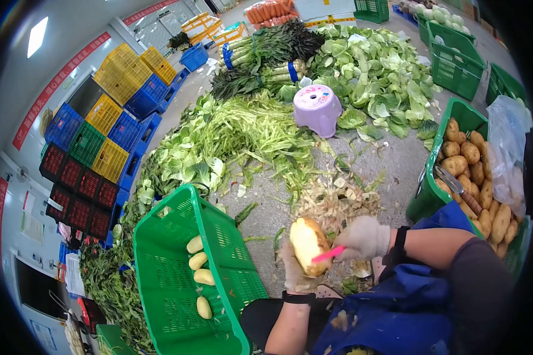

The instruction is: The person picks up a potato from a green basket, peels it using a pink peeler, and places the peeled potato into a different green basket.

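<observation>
Head view: the left hand (295,273), in a pale work glove, is cupped under a large, partly peeled potato (308,245) and grips it from below, with the potato standing nearly upright above the palm. The gloved right hand (364,236) sits just right of the potato, fingers closed around a pink peeler (328,255) whose tip lies against the potato's lower right side. Both hands hover over the person's lap, above a blue apron (397,313).

Just left of the hands, a tilted green crate (160,278) holds 4 peeled potatoes (198,260) in a loose line. Beyond the hands, a heap of peelings (337,198) covers the concrete floor. To the right, a second green crate (423,204) is filled with unpeeled potatoes (471,154); a knife-like tool (456,184) rests on them and a clear plastic bag (509,148) lies beside them.

Farther off stand a purple plastic stool (318,107), piles of leafy trimmings (237,133) and bundled greens (266,53). Stacked blue, yellow, green and red crates (100,136) line the left wall.
</observation>
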Tool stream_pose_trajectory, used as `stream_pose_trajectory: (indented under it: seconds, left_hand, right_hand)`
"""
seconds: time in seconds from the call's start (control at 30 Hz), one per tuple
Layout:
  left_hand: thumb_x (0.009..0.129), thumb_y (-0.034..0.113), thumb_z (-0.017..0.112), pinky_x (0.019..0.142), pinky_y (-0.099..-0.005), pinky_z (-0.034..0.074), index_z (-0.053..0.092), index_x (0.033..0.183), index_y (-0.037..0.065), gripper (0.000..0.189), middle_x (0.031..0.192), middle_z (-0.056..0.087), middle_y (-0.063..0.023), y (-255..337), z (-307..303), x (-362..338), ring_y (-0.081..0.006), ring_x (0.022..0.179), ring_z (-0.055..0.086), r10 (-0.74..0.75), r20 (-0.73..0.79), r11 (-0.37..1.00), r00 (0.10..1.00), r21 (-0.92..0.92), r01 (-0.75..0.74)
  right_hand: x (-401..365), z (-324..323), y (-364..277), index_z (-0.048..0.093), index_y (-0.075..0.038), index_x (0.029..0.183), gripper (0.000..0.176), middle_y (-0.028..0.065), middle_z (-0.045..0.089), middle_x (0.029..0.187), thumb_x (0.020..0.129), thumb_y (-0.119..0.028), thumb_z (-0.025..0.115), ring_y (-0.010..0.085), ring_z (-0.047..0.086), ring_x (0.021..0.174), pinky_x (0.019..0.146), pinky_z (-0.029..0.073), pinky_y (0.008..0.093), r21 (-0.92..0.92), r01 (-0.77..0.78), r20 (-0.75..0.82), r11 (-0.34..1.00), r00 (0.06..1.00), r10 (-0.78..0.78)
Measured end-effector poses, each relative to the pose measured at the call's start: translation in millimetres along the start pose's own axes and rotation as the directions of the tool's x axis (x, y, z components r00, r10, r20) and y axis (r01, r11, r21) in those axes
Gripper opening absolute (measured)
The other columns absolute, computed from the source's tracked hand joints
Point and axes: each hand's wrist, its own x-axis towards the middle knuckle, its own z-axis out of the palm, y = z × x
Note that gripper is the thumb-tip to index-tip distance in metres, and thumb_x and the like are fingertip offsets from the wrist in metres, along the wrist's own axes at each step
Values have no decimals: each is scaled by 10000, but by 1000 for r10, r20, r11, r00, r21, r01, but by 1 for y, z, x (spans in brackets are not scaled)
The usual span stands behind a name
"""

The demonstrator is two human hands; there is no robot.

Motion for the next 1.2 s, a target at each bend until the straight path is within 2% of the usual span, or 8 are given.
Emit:
stream_pose_trajectory:
  seconds: [0.17,0.3,0.43,0.57,0.7,0.83,1.13,1.2]
  left_hand:
    - [889,618,432,853,-499,518,464,1317,107,668,1159,595,-156,-8,-18,6,-330,1021,598,-13,15,1000,1000,4,13]
    - [877,647,435,851,-511,515,438,1343,106,714,1157,598,-168,-7,-15,3,-348,983,617,-46,-41,998,998,48,48]
    - [878,642,437,859,-531,510,439,1336,105,707,1171,592,-163,-8,-19,0,-346,1003,611,-38,-78,992,996,115,47]
    - [861,558,499,849,-529,521,441,1334,93,665,1165,594,-161,-8,-12,2,-318,987,621,-19,-72,989,997,148,30]
    - [863,456,545,866,-421,534,426,1345,62,634,1191,582,-146,-9,-5,-9,-292,1013,617,56,-10,969,998,241,-52]
    - [782,381,630,823,-387,551,442,1312,0,679,1134,602,-155,-9,-1,-7,-270,941,641,93,64,948,994,300,-108]
    - [729,344,679,872,-372,526,396,1347,-10,767,1183,568,-136,-2,9,-10,-260,1029,604,96,193,833,976,521,-185]
    - [754,71,577,875,-346,515,372,1392,-16,676,1214,559,-140,0,10,-10,-238,1040,603,186,66,801,980,567,-190]
  right_hand:
    - [6,17,25,589,-136,851,385,137,617,672,898,-508,499,360,624,645,553,482,451,-10,-317,-108,948,943,314]
    - [-1,1,-5,606,-130,843,409,146,627,707,911,-511,474,360,633,672,584,490,456,-97,36,218,995,976,-15]
    - [10,0,22,601,-138,859,400,138,624,709,902,-518,484,345,640,701,596,490,448,-11,-308,-101,951,947,305]
    - [2,-20,-6,603,-133,872,381,137,625,705,912,-491,478,346,632,676,589,481,453,-121,-67,148,990,985,85]
    - [10,-8,24,601,-152,894,376,123,629,707,902,-508,480,345,634,681,588,482,451,-67,-346,-29,936,938,345]
    - [0,-15,4,608,-134,895,379,127,629,721,915,-484,467,360,629,701,607,487,454,-59,-100,99,993,989,106]
    - [0,-9,10,608,-123,918,377,149,639,781,917,-477,478,358,634,755,646,493,442,34,-263,-8,964,965,263]
    - [-3,-14,11,608,-126,913,379,150,638,773,918,-481,476,360,634,747,643,492,447,61,-233,-58,971,970,236]
